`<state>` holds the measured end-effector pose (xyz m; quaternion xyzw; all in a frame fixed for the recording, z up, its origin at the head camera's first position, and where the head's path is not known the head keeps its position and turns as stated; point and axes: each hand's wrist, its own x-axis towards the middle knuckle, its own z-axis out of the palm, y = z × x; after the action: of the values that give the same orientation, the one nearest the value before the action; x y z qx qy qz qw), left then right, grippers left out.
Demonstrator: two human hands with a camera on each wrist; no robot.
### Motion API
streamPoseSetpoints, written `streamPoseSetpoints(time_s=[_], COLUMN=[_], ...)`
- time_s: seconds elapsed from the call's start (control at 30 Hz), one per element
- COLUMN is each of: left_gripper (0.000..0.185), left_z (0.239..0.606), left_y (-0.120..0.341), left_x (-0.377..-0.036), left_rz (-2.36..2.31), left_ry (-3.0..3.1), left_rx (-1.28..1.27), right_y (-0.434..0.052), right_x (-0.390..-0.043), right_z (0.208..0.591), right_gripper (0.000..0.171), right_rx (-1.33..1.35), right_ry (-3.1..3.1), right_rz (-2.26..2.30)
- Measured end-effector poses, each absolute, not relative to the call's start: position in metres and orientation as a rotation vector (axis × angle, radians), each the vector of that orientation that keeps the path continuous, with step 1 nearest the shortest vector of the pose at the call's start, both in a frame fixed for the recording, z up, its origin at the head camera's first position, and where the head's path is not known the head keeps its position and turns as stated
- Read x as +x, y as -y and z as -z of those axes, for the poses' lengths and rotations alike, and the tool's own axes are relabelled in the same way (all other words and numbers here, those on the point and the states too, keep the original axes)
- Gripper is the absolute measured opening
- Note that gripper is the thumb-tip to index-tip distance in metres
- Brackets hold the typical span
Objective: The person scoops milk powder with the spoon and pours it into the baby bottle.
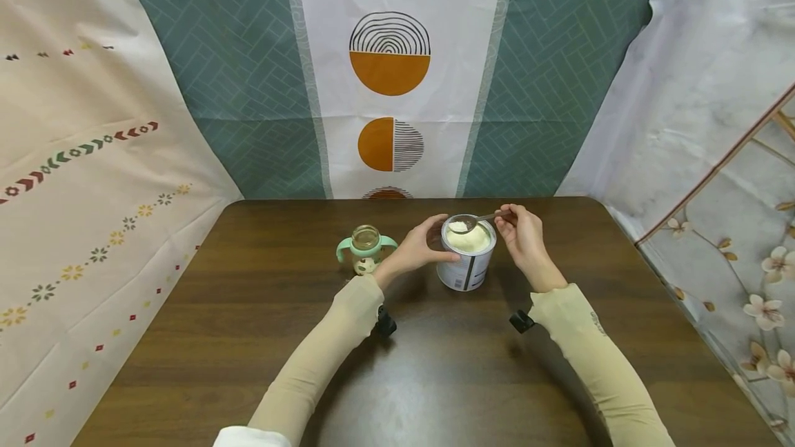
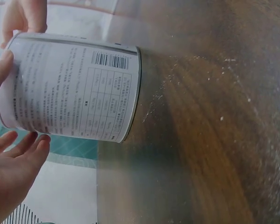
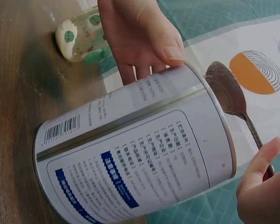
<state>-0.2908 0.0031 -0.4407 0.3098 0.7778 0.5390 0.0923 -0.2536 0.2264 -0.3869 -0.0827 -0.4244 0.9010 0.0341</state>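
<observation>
Farthest left on the dark wooden table (image 1: 248, 336) stands a small glass baby bottle (image 1: 365, 248) with mint-green handles, lidless and untouched, just beside the left hand (image 1: 417, 248). That hand is wrapped around the left wall of an open tin of milk powder (image 1: 467, 254), thumb near the rim and fingers round the side, bracing it upright near the middle of the table's far half. The tin looks like rigid metal with a smooth printed label, so it should be stiff but a little slick; filled almost to the brim with pale powder, I judge it fairly weighty and apt to spill if tipped, so the mid-wall is the sensible place to grip, as the left hand does. Over the tin's mouth hangs a metal spoon (image 1: 473, 222), its bowl heaped with powder; it is thin, hard and light, best pinched at the handle's end. The right hand (image 1: 525, 239) does just that, fingertips closed on the handle to the right of the tin. Loose powder specks dust the wood nearby.
</observation>
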Motion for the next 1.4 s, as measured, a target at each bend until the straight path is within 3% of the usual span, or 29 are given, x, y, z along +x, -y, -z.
streamPoseSetpoints(time_s=[0.6,0.9,1.4], left_gripper=[0.075,0.071,0.066], left_z=[0.429,0.399,0.408], left_y=[0.013,0.028,0.045], left_x=[-0.292,-0.276,-0.289], left_rz=[-1.648,-1.674,-1.709], left_ry=[-2.276,-2.158,-2.131], left_rx=[0.902,0.869,0.888], right_y=[-0.219,-0.214,-0.207], right_x=[-0.256,-0.256,-0.253], right_z=[0.383,0.378,0.372], right_gripper=[0.037,0.037,0.037], right_rx=[-0.271,-0.26,-0.258], right_ry=[1.289,1.284,1.307], right_rz=[-2.778,-2.787,-2.753])
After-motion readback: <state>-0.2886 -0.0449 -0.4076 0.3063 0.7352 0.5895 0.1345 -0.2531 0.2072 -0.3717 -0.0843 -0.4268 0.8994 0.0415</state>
